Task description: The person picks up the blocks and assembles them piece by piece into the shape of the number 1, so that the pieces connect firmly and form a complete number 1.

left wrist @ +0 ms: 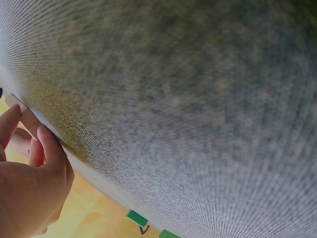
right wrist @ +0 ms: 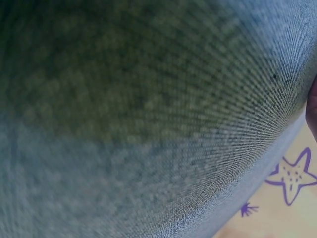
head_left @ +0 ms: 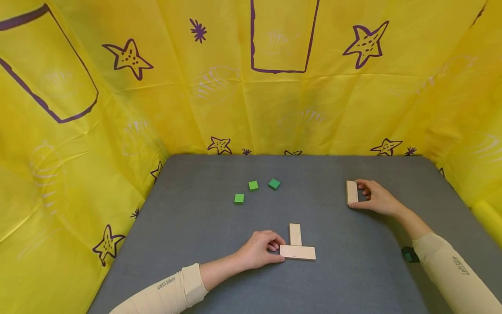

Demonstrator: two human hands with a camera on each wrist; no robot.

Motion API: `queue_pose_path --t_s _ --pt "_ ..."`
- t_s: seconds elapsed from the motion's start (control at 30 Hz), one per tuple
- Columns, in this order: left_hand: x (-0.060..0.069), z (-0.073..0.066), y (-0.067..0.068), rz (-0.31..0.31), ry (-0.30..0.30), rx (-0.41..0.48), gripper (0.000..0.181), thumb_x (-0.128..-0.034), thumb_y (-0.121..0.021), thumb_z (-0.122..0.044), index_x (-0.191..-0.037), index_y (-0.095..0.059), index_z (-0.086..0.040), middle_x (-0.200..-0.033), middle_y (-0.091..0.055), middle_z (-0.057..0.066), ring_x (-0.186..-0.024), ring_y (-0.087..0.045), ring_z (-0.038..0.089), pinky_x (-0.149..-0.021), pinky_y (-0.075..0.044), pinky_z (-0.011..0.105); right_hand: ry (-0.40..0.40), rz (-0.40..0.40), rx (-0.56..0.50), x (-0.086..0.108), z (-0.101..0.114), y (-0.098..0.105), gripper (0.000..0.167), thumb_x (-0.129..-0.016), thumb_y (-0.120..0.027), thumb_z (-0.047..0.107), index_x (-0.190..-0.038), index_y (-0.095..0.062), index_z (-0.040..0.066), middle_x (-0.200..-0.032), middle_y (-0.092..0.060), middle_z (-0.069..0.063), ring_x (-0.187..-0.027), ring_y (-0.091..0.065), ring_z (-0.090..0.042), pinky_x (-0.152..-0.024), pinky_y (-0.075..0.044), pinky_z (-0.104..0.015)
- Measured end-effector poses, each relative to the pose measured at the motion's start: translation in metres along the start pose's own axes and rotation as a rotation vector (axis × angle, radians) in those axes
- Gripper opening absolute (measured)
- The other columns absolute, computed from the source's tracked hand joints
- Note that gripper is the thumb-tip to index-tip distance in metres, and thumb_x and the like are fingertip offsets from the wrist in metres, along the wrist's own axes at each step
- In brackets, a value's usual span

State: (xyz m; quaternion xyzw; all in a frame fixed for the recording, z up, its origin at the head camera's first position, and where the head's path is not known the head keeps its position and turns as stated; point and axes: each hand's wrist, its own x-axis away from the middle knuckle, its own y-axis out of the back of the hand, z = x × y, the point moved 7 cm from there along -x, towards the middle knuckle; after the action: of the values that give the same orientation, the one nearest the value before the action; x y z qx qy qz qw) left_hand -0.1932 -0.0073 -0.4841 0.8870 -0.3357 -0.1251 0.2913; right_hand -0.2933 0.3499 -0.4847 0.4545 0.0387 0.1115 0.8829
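Observation:
In the head view, my left hand (head_left: 260, 250) holds the left end of a pale wooden block (head_left: 298, 253) lying crosswise on the table, its thumb at the near edge and a fingertip at the far one. A second wooden block (head_left: 295, 234) lies lengthwise against the far side of that block. Farther off to the right, my right hand (head_left: 376, 198) grips another wooden block (head_left: 352, 192) between thumb and fingers at its two ends. The left wrist view shows the left hand (left wrist: 34, 183) pinching its block (left wrist: 29, 121). Only a sliver of the right hand (right wrist: 312, 109) appears in the right wrist view.
Two light green blocks (head_left: 253, 186) (head_left: 239, 199) and a darker green block (head_left: 274, 184) sit toward the back left of the grey table (head_left: 204, 218). A dark object (head_left: 409, 254) with a green patch lies partly behind the right sleeve. Yellow patterned cloth (head_left: 219, 113) surrounds the table.

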Motion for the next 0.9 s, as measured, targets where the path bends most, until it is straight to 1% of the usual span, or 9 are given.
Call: queue_pose_path --t_s 0.23,0.37,0.73,0.9 --pt "-0.001 0.001 -0.001 0.003 0.000 -0.002 0.027 -0.0762 -0.084 -0.008 -0.099 -0.070 -0.005 -0.090 -0.063 -0.002 -0.079 -0.059 0.003 -0.074 -0.051 0.015 -0.006 -0.020 0.024 0.002 0.002 0.000 0.091 -0.077 -0.082 0.041 -0.136 -0.039 -0.012 -0.118 -0.050 -0.021 -0.096 -0.049 -0.030 -0.081 -0.046 -0.042" --pt "0.000 0.001 -0.001 0.003 0.002 -0.002 0.027 -0.0763 -0.084 -0.008 -0.099 -0.070 -0.005 -0.090 -0.063 -0.002 -0.079 -0.059 0.003 -0.074 -0.051 0.015 -0.010 -0.031 0.026 0.003 0.004 0.000 0.091 -0.077 -0.082 0.042 -0.136 -0.039 -0.013 -0.119 -0.051 -0.023 -0.096 -0.050 -0.031 -0.081 -0.046 -0.045" --pt "0.000 0.001 -0.001 0.000 0.006 -0.010 0.027 -0.0767 -0.083 -0.009 -0.100 -0.070 -0.005 -0.090 -0.063 -0.002 -0.079 -0.059 0.004 -0.074 -0.051 0.015 -0.003 -0.099 0.048 0.002 0.013 -0.001 0.087 -0.074 -0.083 0.044 -0.132 -0.045 -0.010 -0.116 -0.056 -0.021 -0.095 -0.054 -0.031 -0.078 -0.045 -0.042" --pt "0.000 0.001 -0.001 -0.003 -0.001 -0.012 0.027 -0.0766 -0.084 -0.009 -0.100 -0.070 -0.005 -0.090 -0.062 -0.002 -0.079 -0.058 0.003 -0.074 -0.050 0.015 -0.009 -0.104 0.051 0.002 0.020 -0.005 0.088 -0.074 -0.083 0.046 -0.131 -0.046 -0.010 -0.116 -0.056 -0.021 -0.096 -0.054 -0.032 -0.078 -0.045 -0.043"
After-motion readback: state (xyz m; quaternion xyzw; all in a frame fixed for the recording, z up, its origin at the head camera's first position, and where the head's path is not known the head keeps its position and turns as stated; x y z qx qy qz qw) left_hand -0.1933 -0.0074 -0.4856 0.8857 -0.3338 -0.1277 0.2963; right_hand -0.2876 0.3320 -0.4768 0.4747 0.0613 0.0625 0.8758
